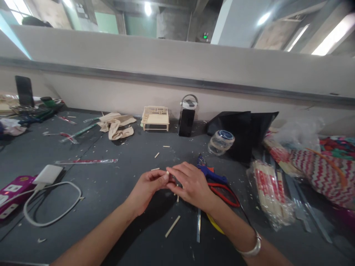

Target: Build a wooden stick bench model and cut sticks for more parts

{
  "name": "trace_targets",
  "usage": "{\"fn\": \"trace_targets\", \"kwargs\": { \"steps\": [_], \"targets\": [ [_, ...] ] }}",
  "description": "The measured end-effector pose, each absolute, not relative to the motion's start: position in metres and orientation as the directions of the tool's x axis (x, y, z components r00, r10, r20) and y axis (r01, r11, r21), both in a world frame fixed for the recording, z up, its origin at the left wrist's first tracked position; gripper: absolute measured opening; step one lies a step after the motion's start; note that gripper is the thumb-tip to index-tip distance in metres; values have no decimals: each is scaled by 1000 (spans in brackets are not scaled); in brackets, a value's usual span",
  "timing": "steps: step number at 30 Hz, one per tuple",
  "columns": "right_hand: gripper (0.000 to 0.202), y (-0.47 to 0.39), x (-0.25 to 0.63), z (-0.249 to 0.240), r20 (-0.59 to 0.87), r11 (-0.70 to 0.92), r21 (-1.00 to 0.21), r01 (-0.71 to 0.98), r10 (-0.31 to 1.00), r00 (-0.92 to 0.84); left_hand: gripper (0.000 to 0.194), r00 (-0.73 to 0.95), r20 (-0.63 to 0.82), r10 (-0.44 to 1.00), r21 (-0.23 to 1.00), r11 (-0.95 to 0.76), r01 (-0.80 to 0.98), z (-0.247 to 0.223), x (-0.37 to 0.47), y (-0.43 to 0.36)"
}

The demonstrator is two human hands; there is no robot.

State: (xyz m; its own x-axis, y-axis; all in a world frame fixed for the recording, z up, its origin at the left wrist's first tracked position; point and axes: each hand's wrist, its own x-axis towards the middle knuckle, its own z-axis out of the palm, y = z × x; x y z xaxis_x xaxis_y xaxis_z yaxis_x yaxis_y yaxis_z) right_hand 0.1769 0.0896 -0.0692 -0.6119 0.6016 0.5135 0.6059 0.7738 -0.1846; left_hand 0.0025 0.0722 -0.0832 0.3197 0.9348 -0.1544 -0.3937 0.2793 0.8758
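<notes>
My left hand (151, 187) is closed in a pinch, with the pale tip of a small wooden stick (167, 172) showing between thumb and fingers. My right hand (191, 183) meets it from the right, its fingertips pressed on the same stick; most of the piece is hidden. Just below the hands lies another short stick (178, 198), and nearer me a longer wooden stick (172, 226). Beside my right hand, partly covered by it, are blue-handled pliers (213, 175), a red-handled tool (229, 195) and a metal ruler-like strip (199, 226).
A miniature wooden bench (155, 119) stands at the back, beside a phone (186, 122). A clear jar (221, 142) and a bag of wooden sticks (270, 190) lie right. Crumpled brown paper (118, 125), a white charger (49, 174) and a purple power strip (13, 195) are left.
</notes>
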Motion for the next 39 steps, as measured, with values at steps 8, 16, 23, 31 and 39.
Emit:
{"fn": "trace_targets", "kwargs": {
  "steps": [8, 16, 23, 31, 39],
  "targets": [
    [39, 91, 177, -70, 548, 764, -317, 562, 631, -548, 19, 370, -183, 911, 835, 343, -431, -85, 1, 73],
    [26, 92, 177, -70, 544, 773, -254, 581, 611, -575, 22, 389, -141, 910, 869, 302, -392, -82, 7, 70],
    [25, 86, 173, -66, 549, 772, -150, 618, 585, -597, 24, 282, -134, 950, 914, 229, -335, -82, 16, 66],
    [54, 97, 185, -59, 588, 698, -553, 455, 714, -380, 29, 289, -145, 946, 962, 203, -182, -53, 16, 88],
    [16, 109, 197, -50, 556, 586, -728, 356, 808, -194, 30, 387, -133, 912, 946, 233, -226, -45, 34, 104]
  ]
}}
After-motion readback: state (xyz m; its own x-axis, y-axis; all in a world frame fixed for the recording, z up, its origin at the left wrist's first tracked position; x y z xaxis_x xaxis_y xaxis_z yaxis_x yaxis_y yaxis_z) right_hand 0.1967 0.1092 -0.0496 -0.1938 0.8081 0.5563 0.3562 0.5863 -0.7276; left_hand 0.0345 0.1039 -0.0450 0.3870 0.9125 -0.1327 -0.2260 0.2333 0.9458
